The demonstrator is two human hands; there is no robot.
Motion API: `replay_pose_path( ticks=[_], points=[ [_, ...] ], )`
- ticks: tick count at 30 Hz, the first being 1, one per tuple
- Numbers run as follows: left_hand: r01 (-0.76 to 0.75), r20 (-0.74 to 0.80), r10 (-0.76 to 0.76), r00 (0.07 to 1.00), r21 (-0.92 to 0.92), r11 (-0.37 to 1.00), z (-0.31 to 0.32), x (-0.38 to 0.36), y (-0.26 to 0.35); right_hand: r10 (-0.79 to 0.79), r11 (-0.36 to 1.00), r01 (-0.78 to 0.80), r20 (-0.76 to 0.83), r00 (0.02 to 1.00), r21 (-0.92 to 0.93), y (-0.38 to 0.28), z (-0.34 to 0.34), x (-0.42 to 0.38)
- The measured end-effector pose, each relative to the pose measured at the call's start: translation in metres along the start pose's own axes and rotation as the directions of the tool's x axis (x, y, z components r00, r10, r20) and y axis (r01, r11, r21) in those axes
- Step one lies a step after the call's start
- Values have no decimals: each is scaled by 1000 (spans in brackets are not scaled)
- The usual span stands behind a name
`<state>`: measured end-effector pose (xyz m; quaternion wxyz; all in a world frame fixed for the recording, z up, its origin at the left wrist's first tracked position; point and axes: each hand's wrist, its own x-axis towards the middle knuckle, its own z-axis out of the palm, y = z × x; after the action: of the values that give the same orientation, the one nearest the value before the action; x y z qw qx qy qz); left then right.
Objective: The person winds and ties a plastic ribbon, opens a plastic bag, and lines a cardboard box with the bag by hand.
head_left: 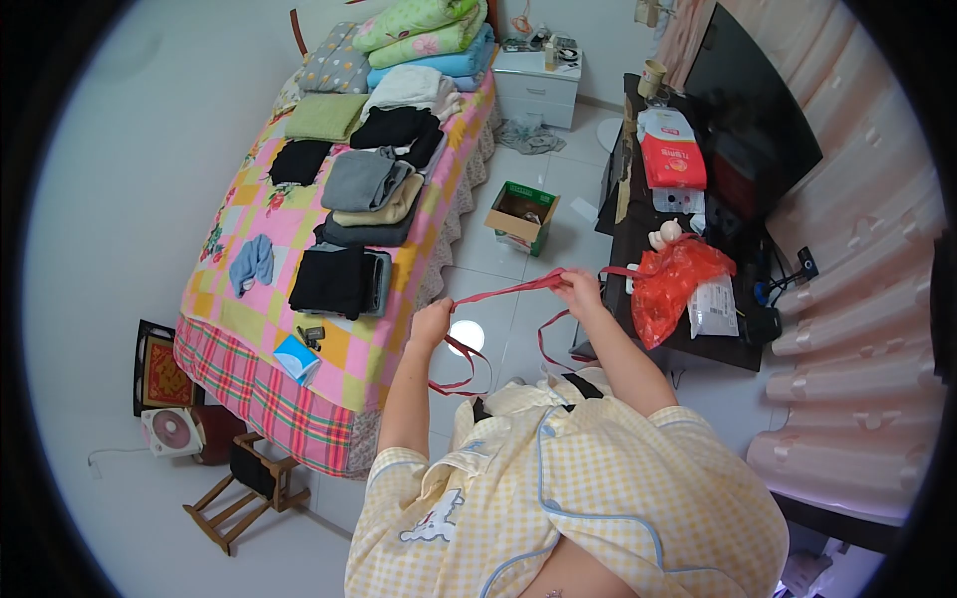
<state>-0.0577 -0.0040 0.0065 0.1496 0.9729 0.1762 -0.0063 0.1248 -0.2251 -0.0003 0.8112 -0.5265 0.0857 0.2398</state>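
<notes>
Hands raised, apart — left hand (431, 326), right hand (579, 292) each grasping red strap (508, 291).

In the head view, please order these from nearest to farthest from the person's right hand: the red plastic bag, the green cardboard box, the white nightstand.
From the right hand:
1. Red plastic bag, just beside it on the dark table.
2. Green cardboard box, on the floor beyond.
3. White nightstand, far end by the bed.

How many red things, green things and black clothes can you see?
Red: 3 – ribbon in the left hand and right hand, plastic bag, packet
Green: 2 – box, folded cloth
Black clothes: 3 –
Total: 8
</notes>
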Motion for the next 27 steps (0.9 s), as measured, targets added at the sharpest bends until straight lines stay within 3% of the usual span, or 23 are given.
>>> replay_pose_path(
  ticks=[2, 6, 8, 11, 12, 14, 15, 17, 27],
  points=[
    [3, -12, -3, 1000, -13, 1000, 3, -2, 0, 430, 844, -452, 140, 892, 290, 2, -7, 4],
    [55, -43, -55, 998, -2, 998, 0, 0, 3, 472, 850, -493, 146, 870, 189, 10, -13, 6],
    [60, -56, -60, 997, -1, 998, 0, 3, -1, 647, 751, -659, 146, 748, 49, 12, -16, 10],
    [58, -72, -57, 996, 1, 998, -4, 0, -2, 672, 718, -695, 281, 685, -23, 2, -16, -2],
    [46, -73, -46, 996, 1, 999, -5, -1, -2, 672, 718, -696, 282, 684, -24, 2, -17, -5],
    [44, -48, -44, 998, -2, 999, -1, -6, -4, 529, 743, -659, 503, 683, 114, 2, -20, -10],
    [41, -23, -41, 999, -6, 999, 1, -8, -5, 528, 743, -659, 504, 684, 115, 0, -17, -15],
    [45, -23, -45, 999, -8, 999, 8, -9, -4, 380, 697, -645, 603, 701, 311, -4, -9, -23],
    [46, -77, -61, 995, -182, 982, 14, -18, 5, 206, 705, -482, 501, 841, 521, -8, 11, -25]
  ],
)
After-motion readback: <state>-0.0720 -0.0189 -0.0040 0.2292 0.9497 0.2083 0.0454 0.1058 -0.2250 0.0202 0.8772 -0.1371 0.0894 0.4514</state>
